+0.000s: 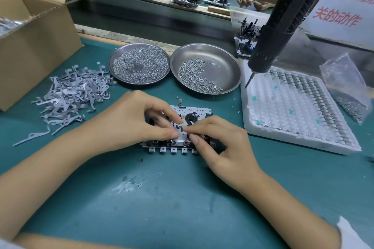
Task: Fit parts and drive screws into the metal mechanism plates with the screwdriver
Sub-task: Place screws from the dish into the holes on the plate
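Note:
A metal mechanism plate (199, 111) with a black wheel and a row of tabs along its near edge lies flat on the green mat at centre. My left hand (133, 121) rests on its left half, thumb and fingers curled onto the plate. My right hand (220, 141) pinches a small part against the plate's middle; the part itself is mostly hidden by my fingertips. The black electric screwdriver (283, 18) hangs free at the upper right, its bit pointing down over the white tray, held by neither hand.
Two steel dishes of screws, left dish (139, 64) and right dish (222, 60), stand behind the plate. A heap of grey metal levers (74, 93) lies left, beside a cardboard box (36, 46). A white foam tray (293, 111) and plastic bag (344, 87) sit right.

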A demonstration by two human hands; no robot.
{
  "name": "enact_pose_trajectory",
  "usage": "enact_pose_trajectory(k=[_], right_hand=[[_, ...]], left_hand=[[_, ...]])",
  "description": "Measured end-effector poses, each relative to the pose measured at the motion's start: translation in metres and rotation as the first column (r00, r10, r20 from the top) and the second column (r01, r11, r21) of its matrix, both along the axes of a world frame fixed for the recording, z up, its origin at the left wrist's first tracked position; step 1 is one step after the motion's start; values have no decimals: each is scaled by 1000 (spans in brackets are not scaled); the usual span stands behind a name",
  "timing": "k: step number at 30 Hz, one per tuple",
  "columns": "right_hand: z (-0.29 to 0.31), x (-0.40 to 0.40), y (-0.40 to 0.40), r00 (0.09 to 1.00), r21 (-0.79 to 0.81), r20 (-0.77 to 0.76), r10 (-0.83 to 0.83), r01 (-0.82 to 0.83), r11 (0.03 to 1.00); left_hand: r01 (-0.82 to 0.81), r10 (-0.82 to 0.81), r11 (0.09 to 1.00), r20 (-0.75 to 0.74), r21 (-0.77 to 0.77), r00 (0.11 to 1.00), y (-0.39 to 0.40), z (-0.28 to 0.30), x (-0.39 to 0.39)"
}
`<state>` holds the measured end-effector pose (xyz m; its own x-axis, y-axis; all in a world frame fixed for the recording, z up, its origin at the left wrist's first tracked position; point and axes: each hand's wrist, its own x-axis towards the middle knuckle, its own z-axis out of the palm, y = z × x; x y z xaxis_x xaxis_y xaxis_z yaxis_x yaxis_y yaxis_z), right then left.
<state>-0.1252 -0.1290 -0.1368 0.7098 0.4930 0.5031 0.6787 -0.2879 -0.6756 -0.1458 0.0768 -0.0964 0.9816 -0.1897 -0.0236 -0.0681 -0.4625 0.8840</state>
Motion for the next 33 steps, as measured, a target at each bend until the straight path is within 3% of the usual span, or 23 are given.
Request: enact_pose_trajectory(k=[11, 15, 18, 22, 23, 25, 28, 30, 33], right_hand=[[-3, 4, -1, 999, -44, 15, -39, 39, 998], [-3, 7, -2, 999, -38, 8, -52, 52, 998], [-1, 10, -4, 996, -22, -27, -85, 85, 996], [0, 14, -8, 993, -25, -40, -109, 108, 994], [0, 14, -9, 993, -29, -40, -113, 112, 993], [-1, 15, -11, 993, -56, -19, -112, 111, 992], [-2, 15, -15, 993, -131, 71, -94, 103, 986], [-2, 14, -17, 987, -157, 142, -79, 101, 982], [-2, 14, -18, 968, -128, 234, -90, 122, 984]], left_hand=[[33, -32, 998, 16, -51, 999, -5, -5, 0], [41, -35, 998, 106, -57, 994, -12, -6, -1], [-47, 51, 999, 247, -21, 968, -14, -5, 1], [-311, 318, 947, 405, -83, 858, -8, -8, 20], [-393, 367, 919, 432, -31, 824, -3, -9, 28], [-521, 378, 824, 468, 223, 799, 9, -13, 47], [-514, 354, 633, 374, 579, 857, 19, -15, 68], [-506, 394, 604, 321, 616, 861, 19, -14, 77], [-552, 484, 632, 279, 544, 829, 19, -12, 85]])
